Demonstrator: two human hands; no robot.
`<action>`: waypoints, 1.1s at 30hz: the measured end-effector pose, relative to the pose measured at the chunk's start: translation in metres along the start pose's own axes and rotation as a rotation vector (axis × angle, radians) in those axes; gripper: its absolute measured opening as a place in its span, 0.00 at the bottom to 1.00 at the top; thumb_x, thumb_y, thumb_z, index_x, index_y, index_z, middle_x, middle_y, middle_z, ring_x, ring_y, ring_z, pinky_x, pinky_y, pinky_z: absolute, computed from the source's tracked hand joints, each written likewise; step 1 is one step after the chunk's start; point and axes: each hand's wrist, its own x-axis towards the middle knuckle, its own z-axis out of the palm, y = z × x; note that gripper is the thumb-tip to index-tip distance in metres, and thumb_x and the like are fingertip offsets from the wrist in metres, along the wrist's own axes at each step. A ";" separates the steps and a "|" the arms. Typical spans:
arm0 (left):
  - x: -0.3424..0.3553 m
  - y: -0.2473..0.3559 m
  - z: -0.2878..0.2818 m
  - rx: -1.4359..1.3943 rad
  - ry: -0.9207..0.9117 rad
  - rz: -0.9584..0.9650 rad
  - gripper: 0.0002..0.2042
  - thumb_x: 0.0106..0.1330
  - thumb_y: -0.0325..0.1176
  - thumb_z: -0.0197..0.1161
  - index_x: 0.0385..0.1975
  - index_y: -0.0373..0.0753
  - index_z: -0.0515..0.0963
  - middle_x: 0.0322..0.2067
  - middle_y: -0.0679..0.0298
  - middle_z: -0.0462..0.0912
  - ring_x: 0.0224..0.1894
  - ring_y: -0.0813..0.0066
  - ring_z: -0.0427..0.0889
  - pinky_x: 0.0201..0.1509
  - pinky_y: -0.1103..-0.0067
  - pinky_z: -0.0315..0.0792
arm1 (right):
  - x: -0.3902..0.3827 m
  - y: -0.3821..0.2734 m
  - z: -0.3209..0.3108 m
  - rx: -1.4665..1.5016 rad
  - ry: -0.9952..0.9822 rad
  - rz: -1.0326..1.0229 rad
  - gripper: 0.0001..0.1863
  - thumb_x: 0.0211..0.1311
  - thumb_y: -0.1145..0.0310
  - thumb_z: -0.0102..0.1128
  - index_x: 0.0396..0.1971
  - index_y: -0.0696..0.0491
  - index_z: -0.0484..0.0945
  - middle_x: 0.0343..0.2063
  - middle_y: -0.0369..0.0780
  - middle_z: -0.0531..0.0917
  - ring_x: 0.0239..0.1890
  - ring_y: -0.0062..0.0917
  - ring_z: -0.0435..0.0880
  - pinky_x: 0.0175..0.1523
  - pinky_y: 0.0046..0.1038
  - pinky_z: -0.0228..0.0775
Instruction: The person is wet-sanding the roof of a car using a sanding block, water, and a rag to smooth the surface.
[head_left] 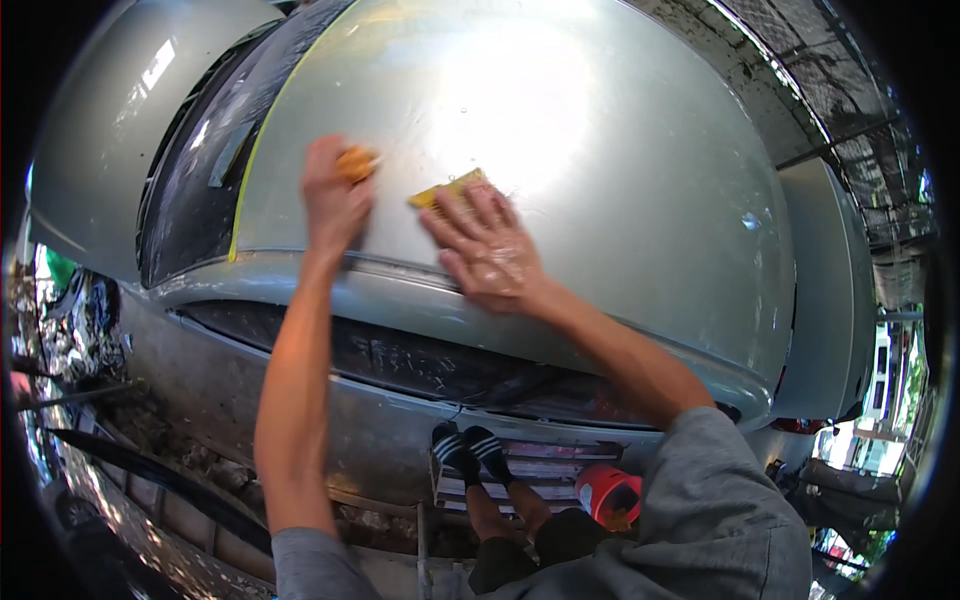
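My left hand [335, 195], slightly blurred, is closed around a small orange sponge [357, 163] just above or on the silver car roof [620, 230]. To its right, my right hand [490, 250] lies flat on the roof, wet on its back. Under its fingers it holds a yellow sheet [440, 190] that looks like sandpaper; part of the sheet is hidden by the fingers. Small water drops dot the wet surface beyond the sheet. I cannot tell whether the sponge touches the roof.
Yellow tape [262, 150] edges the roof beside the dark windshield [205, 170]. My feet stand on a slatted wooden platform [540, 458] alongside the car. A red bucket [606, 492] sits by my legs. Rubble [190, 440] and a long dark bar [165, 480] lie at lower left.
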 end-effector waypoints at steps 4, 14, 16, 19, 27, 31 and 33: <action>-0.057 -0.042 -0.045 0.198 0.013 -0.052 0.20 0.59 0.31 0.63 0.50 0.37 0.70 0.48 0.50 0.75 0.52 0.48 0.73 0.58 0.65 0.66 | 0.042 0.096 -0.041 -0.205 -0.083 0.510 0.30 0.71 0.54 0.33 0.71 0.46 0.54 0.71 0.42 0.54 0.74 0.45 0.45 0.75 0.45 0.29; -0.055 -0.111 -0.101 0.604 -0.021 -0.460 0.28 0.66 0.56 0.54 0.58 0.42 0.72 0.58 0.51 0.73 0.65 0.47 0.63 0.71 0.56 0.47 | -0.059 0.189 -0.062 -0.321 -0.079 0.719 0.31 0.71 0.51 0.27 0.72 0.45 0.51 0.72 0.41 0.53 0.74 0.43 0.47 0.75 0.45 0.29; -0.044 -0.070 -0.049 0.601 -0.045 -0.714 0.34 0.62 0.64 0.55 0.61 0.46 0.70 0.62 0.53 0.69 0.70 0.47 0.54 0.72 0.57 0.44 | -0.004 0.245 -0.073 -0.383 -0.017 0.844 0.31 0.72 0.51 0.26 0.72 0.47 0.50 0.72 0.42 0.53 0.74 0.44 0.46 0.75 0.45 0.27; -0.045 -0.079 -0.061 0.561 -0.085 -0.752 0.38 0.57 0.64 0.61 0.61 0.41 0.69 0.63 0.56 0.67 0.71 0.48 0.51 0.72 0.58 0.46 | 0.084 0.136 -0.007 -0.280 -0.164 0.394 0.31 0.73 0.51 0.28 0.71 0.47 0.52 0.71 0.42 0.54 0.73 0.41 0.48 0.76 0.41 0.29; -0.047 -0.101 -0.086 0.513 0.005 -0.772 0.31 0.60 0.55 0.64 0.58 0.40 0.73 0.63 0.56 0.68 0.71 0.53 0.54 0.71 0.61 0.48 | 0.127 0.236 -0.059 -0.211 -0.207 0.553 0.31 0.71 0.51 0.26 0.72 0.46 0.51 0.73 0.39 0.50 0.75 0.37 0.40 0.76 0.42 0.28; -0.058 -0.111 -0.085 0.484 0.012 -0.788 0.29 0.60 0.52 0.66 0.57 0.42 0.73 0.63 0.56 0.68 0.71 0.54 0.53 0.71 0.61 0.47 | 0.245 0.188 0.035 -0.267 -0.198 0.283 0.31 0.71 0.50 0.29 0.70 0.49 0.53 0.71 0.43 0.55 0.72 0.45 0.50 0.74 0.46 0.31; -0.061 -0.106 -0.103 0.523 0.021 -0.803 0.28 0.60 0.52 0.67 0.56 0.42 0.73 0.63 0.56 0.68 0.71 0.54 0.53 0.72 0.60 0.47 | 0.214 0.133 0.039 -0.129 -0.282 -0.003 0.31 0.72 0.50 0.29 0.70 0.48 0.54 0.71 0.42 0.55 0.73 0.42 0.48 0.75 0.44 0.31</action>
